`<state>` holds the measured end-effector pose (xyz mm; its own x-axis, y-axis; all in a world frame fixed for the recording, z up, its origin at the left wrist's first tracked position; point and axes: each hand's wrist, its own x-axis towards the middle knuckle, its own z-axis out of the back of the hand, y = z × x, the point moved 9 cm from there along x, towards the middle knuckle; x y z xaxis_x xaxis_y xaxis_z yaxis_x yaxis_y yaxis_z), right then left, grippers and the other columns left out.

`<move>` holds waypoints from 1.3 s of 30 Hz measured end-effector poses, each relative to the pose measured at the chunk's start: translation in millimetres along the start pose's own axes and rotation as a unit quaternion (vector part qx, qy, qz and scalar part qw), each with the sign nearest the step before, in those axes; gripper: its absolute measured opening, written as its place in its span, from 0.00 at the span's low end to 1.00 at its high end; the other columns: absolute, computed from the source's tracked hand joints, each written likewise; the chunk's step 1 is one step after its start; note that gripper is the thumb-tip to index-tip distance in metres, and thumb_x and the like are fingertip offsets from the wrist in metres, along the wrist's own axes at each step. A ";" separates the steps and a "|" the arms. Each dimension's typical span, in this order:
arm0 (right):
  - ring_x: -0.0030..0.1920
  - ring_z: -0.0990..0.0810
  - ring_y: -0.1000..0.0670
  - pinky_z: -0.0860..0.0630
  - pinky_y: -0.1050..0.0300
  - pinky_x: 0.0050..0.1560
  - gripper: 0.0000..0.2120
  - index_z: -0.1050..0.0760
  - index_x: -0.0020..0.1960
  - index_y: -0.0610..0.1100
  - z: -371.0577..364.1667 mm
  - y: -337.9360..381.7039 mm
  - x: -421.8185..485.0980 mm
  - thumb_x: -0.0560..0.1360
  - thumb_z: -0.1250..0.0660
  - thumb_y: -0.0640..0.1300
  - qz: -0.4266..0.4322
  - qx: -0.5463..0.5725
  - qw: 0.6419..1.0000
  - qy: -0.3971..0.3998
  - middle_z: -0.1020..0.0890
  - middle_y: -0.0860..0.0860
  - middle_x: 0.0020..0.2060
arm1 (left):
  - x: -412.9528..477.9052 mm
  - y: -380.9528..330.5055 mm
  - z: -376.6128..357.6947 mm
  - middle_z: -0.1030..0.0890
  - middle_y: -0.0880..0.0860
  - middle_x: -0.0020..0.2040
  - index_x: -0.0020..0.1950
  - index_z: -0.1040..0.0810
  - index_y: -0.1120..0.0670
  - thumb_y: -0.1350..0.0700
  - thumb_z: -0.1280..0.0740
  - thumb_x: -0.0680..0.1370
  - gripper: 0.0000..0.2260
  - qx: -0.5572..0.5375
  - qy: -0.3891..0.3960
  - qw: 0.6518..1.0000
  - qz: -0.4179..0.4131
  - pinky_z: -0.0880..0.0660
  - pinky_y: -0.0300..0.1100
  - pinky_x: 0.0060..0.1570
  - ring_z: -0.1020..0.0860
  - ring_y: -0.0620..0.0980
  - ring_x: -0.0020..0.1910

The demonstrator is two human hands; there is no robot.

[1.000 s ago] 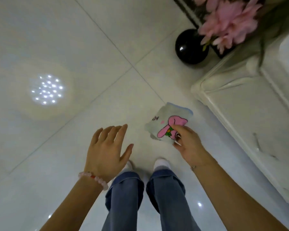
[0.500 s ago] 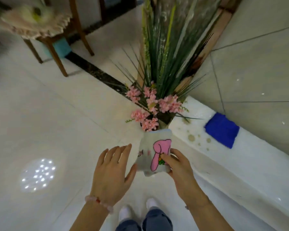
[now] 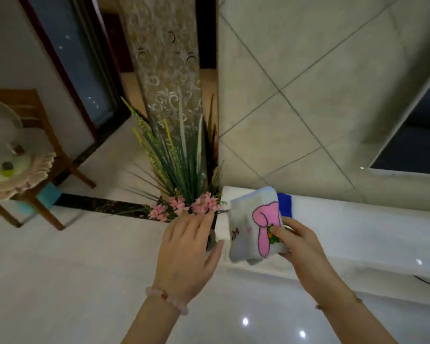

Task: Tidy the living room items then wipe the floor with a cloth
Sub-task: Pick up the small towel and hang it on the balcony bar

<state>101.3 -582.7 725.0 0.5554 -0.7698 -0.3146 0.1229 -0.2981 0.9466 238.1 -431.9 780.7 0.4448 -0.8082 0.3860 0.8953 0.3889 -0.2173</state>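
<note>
My right hand grips a small white cloth with a pink rabbit print and a pale blue edge, held up in front of a white cabinet. My left hand is open with fingers spread, palm down, just left of the cloth and not touching it. It wears a pink bead bracelet. A folded blue cloth lies on the cabinet top, partly hidden behind the white cloth.
A tall artificial plant with pink flowers stands beside the cabinet's left end, right above my left hand. A wooden chair with a frilled cushion is at the left. A tiled wall rises behind the cabinet. Glossy white floor spreads below.
My view has lifted from the floor and my feet to the cabinet and wall. Both hands rose with it, the right one keeping hold of the rabbit cloth.
</note>
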 end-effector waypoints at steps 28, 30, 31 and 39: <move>0.44 0.17 0.48 0.19 0.54 0.45 0.10 0.22 0.54 0.41 555.1 -50.4 -437.4 0.74 0.34 0.38 0.106 0.131 0.803 -0.572 0.15 0.45 0.43 | -111.0 -665.4 -88.6 0.19 0.52 0.52 0.61 0.23 0.57 0.45 0.43 0.75 0.22 -0.230 0.083 0.795 -0.556 0.29 0.48 0.55 0.22 0.54 0.52; 0.46 0.17 0.45 0.20 0.49 0.49 0.09 0.22 0.54 0.42 584.1 -61.9 -462.9 0.74 0.34 0.38 0.102 0.140 0.774 -0.609 0.15 0.45 0.43 | -126.0 -713.7 -95.1 0.19 0.52 0.53 0.62 0.24 0.57 0.45 0.43 0.75 0.22 -0.248 0.095 0.764 -0.588 0.28 0.48 0.55 0.22 0.53 0.53; 0.46 0.17 0.45 0.20 0.49 0.49 0.09 0.21 0.53 0.42 598.8 -67.0 -472.8 0.74 0.34 0.38 0.099 0.143 0.762 -0.623 0.15 0.45 0.43 | -132.8 -736.7 -98.9 0.20 0.52 0.53 0.62 0.24 0.56 0.45 0.43 0.75 0.22 -0.257 0.097 0.750 -0.602 0.27 0.48 0.55 0.22 0.53 0.53; 0.41 0.16 0.49 0.23 0.58 0.38 0.08 0.21 0.52 0.42 734.4 -79.8 -520.9 0.74 0.34 0.38 0.079 0.159 0.693 -0.698 0.15 0.47 0.41 | -146.7 -919.6 -131.1 0.20 0.51 0.52 0.62 0.24 0.56 0.45 0.43 0.75 0.22 -0.309 0.113 0.670 -0.666 0.28 0.47 0.54 0.22 0.52 0.50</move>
<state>-801.8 -572.4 761.2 -0.8244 -0.5364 -0.1807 -0.1601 -0.0853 0.9834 -653.8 -728.9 806.4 -0.8149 -0.3303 0.4764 0.2824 -0.9439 -0.1714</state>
